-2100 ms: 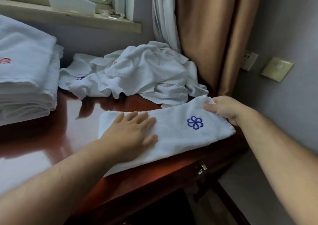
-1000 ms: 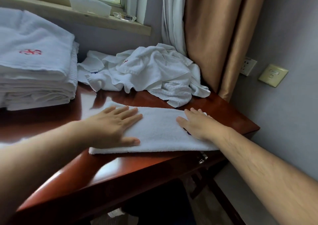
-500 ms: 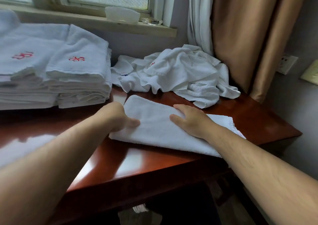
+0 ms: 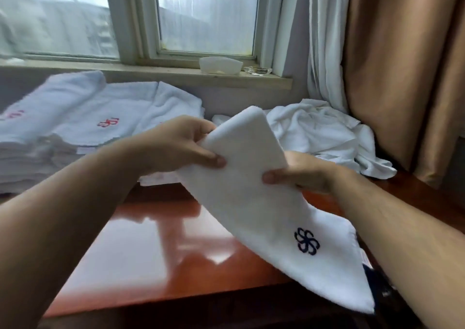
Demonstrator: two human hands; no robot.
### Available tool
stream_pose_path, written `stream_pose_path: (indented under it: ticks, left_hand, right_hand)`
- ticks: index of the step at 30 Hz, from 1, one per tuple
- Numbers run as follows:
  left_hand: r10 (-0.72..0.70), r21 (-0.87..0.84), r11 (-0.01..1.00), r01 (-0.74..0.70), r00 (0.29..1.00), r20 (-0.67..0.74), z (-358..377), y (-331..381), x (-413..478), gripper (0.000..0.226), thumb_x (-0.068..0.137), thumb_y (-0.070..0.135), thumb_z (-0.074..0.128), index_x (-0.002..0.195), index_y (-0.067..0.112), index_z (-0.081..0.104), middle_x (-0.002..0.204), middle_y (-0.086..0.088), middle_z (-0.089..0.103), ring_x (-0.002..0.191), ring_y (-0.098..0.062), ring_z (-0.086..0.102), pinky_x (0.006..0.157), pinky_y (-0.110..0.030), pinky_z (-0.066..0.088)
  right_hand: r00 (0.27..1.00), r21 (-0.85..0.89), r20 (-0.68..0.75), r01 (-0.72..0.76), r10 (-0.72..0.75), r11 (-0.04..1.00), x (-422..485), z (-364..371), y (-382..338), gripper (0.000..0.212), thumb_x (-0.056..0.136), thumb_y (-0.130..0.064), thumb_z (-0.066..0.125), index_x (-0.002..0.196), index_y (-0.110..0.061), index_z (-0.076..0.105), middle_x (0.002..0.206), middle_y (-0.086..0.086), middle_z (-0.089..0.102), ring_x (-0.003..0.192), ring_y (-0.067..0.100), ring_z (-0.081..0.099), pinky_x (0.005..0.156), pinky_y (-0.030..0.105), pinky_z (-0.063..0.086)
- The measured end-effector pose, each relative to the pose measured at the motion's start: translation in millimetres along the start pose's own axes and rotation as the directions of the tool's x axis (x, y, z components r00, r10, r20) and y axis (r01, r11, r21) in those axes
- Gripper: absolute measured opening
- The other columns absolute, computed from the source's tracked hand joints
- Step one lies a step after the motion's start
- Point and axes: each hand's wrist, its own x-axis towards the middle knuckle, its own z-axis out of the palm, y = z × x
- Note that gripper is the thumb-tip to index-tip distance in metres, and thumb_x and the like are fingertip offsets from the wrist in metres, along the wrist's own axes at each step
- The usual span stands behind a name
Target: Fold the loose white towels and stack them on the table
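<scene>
Your left hand [image 4: 176,145] and right hand [image 4: 302,172] pinch the folded towel [image 4: 251,198], right fingers hidden behind it, above the glossy red-brown counter [image 4: 151,253] by the window [image 4: 208,14].

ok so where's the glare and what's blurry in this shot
Head view: daylight from the window glares in pale patches on the glossy table. Also in the head view, the folded towel stack at far left is smeared by blur, while the held towel and its blue logo are fairly sharp.
</scene>
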Motion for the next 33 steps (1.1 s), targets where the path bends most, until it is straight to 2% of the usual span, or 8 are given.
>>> stream_pose_path:
  ticks: [3, 7, 12, 15, 19, 22, 30, 33]
  left_hand:
    - [0.003, -0.052, 0.999, -0.005, 0.999, -0.047, -31, 3, -11, 0.019, 0.078, 0.025, 0.085, 0.088, 0.013, 0.074, 0.077, 0.0, 0.072, 0.07, -0.008, 0.067, 0.059, -0.017, 0.05]
    - [-0.015, -0.084, 0.996, -0.009, 0.959, -0.282, -52, -11, -23, 0.042, 0.065, 0.033, 0.09, 0.102, 0.022, 0.075, 0.092, -0.003, 0.076, 0.081, -0.015, 0.071, 0.07, -0.031, 0.057]
    - [-0.078, -0.172, 0.983, -0.068, 0.694, -0.716, -64, -46, -53, 0.068, 0.071, 0.057, 0.078, 0.132, 0.037, 0.053, 0.117, 0.009, 0.068, 0.101, -0.005, 0.069, 0.085, -0.028, 0.057]
    - [-0.345, -0.656, 0.753, -0.049, 0.82, -0.457, -55, -78, -76, 0.104, 0.059, 0.066, 0.083, 0.145, 0.021, 0.048, 0.134, -0.004, 0.065, 0.12, -0.023, 0.065, 0.106, -0.048, 0.048]
    - [-0.254, -0.797, 0.586, 0.142, 0.967, -0.015, -32, -106, -104, 0.074, 0.073, 0.066, 0.078, 0.135, 0.028, 0.064, 0.141, -0.006, 0.061, 0.13, -0.029, 0.058, 0.102, -0.049, 0.052]
    - [-0.273, -0.826, 0.554, 0.101, 0.96, -0.066, -30, -118, -109, 0.061, 0.076, 0.052, 0.083, 0.128, 0.025, 0.069, 0.137, -0.011, 0.064, 0.126, -0.029, 0.062, 0.096, -0.039, 0.055]
    - [-0.334, -0.744, 0.654, 0.14, 0.935, -0.118, -64, -144, -112, 0.038, 0.088, 0.028, 0.073, 0.125, 0.019, 0.07, 0.135, -0.017, 0.064, 0.127, -0.037, 0.059, 0.113, -0.06, 0.038]
    - [-0.413, -0.778, 0.616, 0.126, 0.892, -0.182, -92, -143, -103, 0.034, 0.086, 0.026, 0.075, 0.115, 0.01, 0.073, 0.126, -0.024, 0.067, 0.116, -0.043, 0.064, 0.104, -0.065, 0.045]
  right_hand:
    - [0.996, 0.102, 0.062, 0.055, -0.061, 0.993, 17, 23, -25, 0.046, 0.072, -0.028, 0.083, 0.117, -0.02, 0.073, 0.123, 0.013, 0.072, 0.112, 0.032, 0.07, 0.084, 0.04, 0.06]
    - [0.993, 0.222, 0.013, 0.114, -0.12, 0.968, 41, 60, -45, 0.039, 0.077, -0.027, 0.082, 0.113, -0.014, 0.075, 0.119, 0.016, 0.073, 0.107, 0.033, 0.071, 0.081, 0.039, 0.061]
    - [0.975, 0.328, -0.054, 0.223, -0.218, 0.918, 66, 100, -61, 0.033, 0.083, -0.028, 0.08, 0.112, -0.013, 0.076, 0.118, 0.018, 0.072, 0.107, 0.038, 0.071, 0.084, 0.044, 0.059]
    - [0.961, 0.406, -0.082, 0.275, -0.264, 0.872, 78, 116, -76, 0.031, 0.085, -0.024, 0.079, 0.111, -0.009, 0.075, 0.116, 0.02, 0.073, 0.104, 0.039, 0.072, 0.078, 0.042, 0.06]
    - [0.943, 0.488, -0.175, 0.334, -0.284, 0.807, 101, 135, -100, 0.025, 0.087, -0.019, 0.076, 0.107, -0.004, 0.076, 0.112, 0.022, 0.073, 0.098, 0.039, 0.073, 0.074, 0.041, 0.061]
    - [0.924, 0.529, -0.257, 0.379, -0.283, 0.759, 124, 145, -119, 0.028, 0.091, -0.013, 0.072, 0.115, 0.0, 0.07, 0.112, 0.022, 0.073, 0.097, 0.037, 0.074, 0.073, 0.041, 0.061]
    - [0.933, 0.55, -0.254, 0.357, -0.255, 0.755, 197, 148, -168, 0.026, 0.096, -0.011, 0.067, 0.12, -0.003, 0.068, 0.11, 0.018, 0.075, 0.098, 0.036, 0.074, 0.073, 0.041, 0.061]
    - [0.937, 0.519, -0.262, 0.338, -0.23, 0.785, 230, 144, -191, 0.026, 0.096, -0.012, 0.066, 0.12, -0.001, 0.067, 0.107, 0.017, 0.076, 0.095, 0.033, 0.075, 0.07, 0.04, 0.062]
